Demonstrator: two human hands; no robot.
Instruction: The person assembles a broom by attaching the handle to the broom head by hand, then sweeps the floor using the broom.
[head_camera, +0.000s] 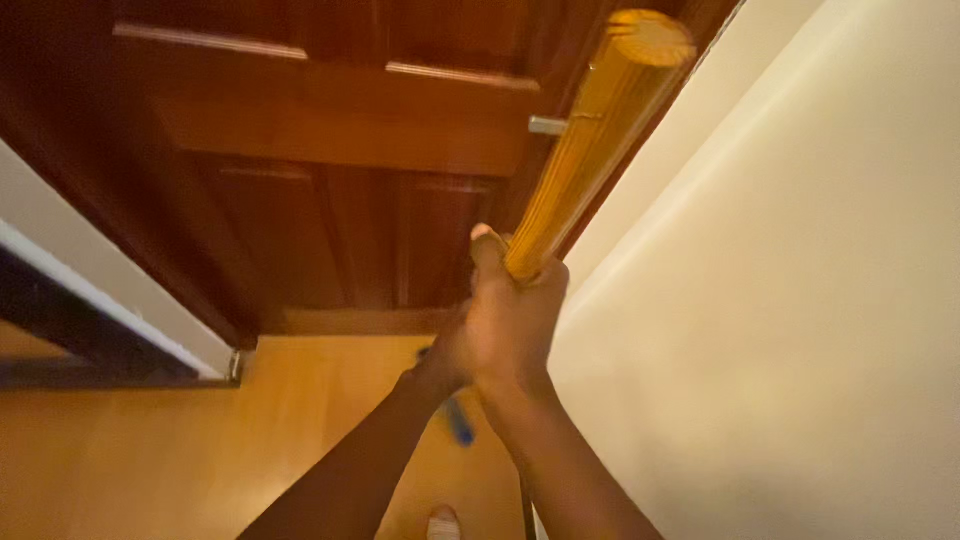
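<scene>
Pole (590, 140), long axis toward 1 o'clock, gripped at its lower end by right hand (515, 320); left hand (455, 350) clasped beside it.

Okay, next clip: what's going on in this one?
A person has both hands, the right hand and the left hand, wrapped around the lower end of a long rolled yellow bamboo-slat mat, held tilted upward. It stands in front of a dark brown panelled wooden door, beside a cream wall, above an orange wooden floor.

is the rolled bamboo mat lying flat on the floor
No, the rolled bamboo mat is raised upright at a tilt, gripped at its lower end by the right hand and left hand.
</scene>
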